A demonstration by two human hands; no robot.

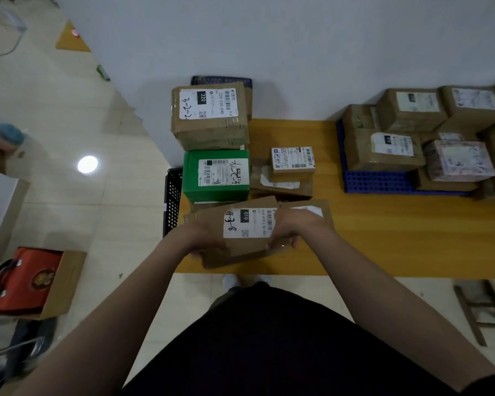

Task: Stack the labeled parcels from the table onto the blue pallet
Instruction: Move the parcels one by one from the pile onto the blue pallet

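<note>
A flat brown parcel (212, 224) with a white label reading 010 lies at the near left of the yellow table (383, 238). My left hand (203, 238) grips its left near edge and my right hand (290, 228) grips its right edge. Behind it stand a green box (216, 192), a tall brown parcel marked 220 (209, 130) and a small labeled parcel (292, 161) on flat ones. The blue pallet (377, 181) at the right of the table carries several stacked brown parcels (383, 150).
A black perforated crate (172, 200) stands against the table's left end. An open carton with an orange case (26, 281) sits on the tiled floor at left. A wooden frame (483, 307) lies on the floor at right. A white wall backs the table.
</note>
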